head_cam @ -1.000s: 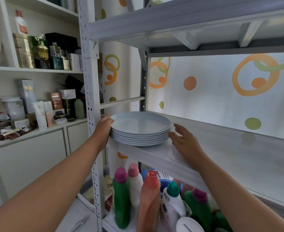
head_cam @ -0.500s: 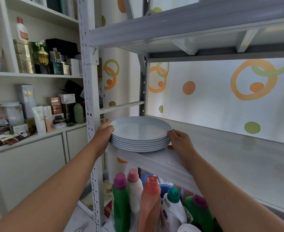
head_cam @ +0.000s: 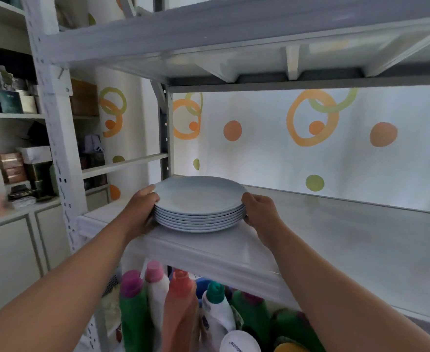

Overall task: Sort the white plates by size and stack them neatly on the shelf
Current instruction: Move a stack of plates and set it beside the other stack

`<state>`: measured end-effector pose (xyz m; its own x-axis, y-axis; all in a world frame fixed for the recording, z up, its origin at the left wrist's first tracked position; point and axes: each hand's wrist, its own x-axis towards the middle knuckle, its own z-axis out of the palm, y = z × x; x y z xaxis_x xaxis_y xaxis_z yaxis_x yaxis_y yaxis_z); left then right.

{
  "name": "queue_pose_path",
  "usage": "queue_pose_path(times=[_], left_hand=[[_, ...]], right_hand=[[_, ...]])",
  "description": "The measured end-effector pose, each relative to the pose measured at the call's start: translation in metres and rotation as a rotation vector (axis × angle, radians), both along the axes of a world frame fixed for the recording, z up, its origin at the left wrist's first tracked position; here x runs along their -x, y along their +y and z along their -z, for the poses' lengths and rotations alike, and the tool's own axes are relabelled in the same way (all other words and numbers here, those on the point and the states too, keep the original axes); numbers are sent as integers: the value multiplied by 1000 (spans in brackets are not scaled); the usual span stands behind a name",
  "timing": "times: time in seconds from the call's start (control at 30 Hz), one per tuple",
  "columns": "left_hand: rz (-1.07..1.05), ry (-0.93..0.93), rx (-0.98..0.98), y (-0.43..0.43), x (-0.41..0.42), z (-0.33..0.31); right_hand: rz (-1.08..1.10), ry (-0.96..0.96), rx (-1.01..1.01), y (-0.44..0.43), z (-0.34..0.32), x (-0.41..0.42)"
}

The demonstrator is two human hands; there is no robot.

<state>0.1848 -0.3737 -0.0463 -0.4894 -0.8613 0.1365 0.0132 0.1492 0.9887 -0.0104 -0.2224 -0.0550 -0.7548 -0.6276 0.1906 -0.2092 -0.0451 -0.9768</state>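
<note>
Holding the stack of white plates (head_cam: 200,199) from both sides, the person has one hand on each edge. The left hand (head_cam: 141,209) curls round the left edge, with the thumb on the top plate's rim. The right hand (head_cam: 260,212) grips the right edge the same way, fingers bent against the rims.

The plates lie flat, one on top of the other, and their edges line up. They all look the same size. The stack is on the white shelf (head_cam: 335,237), near its front left corner, and the bottom plate looks to rest on the shelf board. To the right of the stack the shelf board is bare.

Behind the shelf hangs a white sheet (head_cam: 259,161) with orange and green rings and dots. Another shelf board (head_cam: 234,34) is above the plates.

Below the plates stand bottles close together: a green bottle with a purple cap (head_cam: 132,313), a white bottle with a pink cap (head_cam: 155,283), an orange bottle (head_cam: 181,313) and a white bottle with a teal cap (head_cam: 217,308). Far to the left, small boxes (head_cam: 11,163) sit on other shelves.
</note>
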Motion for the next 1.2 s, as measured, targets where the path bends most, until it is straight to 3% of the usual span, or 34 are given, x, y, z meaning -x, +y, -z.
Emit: queue_pose_path(times=[0.3, 0.53, 0.73, 1.0, 1.2], left_hand=[[205, 47, -93, 57, 87, -2], [227, 48, -57, 96, 127, -5], [226, 25, 18, 97, 128, -3], [150, 33, 156, 108, 128, -5], [-121, -136, 280, 104, 124, -5]], right_hand=[[200, 1, 22, 73, 1, 66], [391, 55, 30, 104, 6, 89], [389, 45, 34, 107, 6, 87], [365, 24, 11, 107, 5, 83], [498, 197, -51, 116, 1, 75]])
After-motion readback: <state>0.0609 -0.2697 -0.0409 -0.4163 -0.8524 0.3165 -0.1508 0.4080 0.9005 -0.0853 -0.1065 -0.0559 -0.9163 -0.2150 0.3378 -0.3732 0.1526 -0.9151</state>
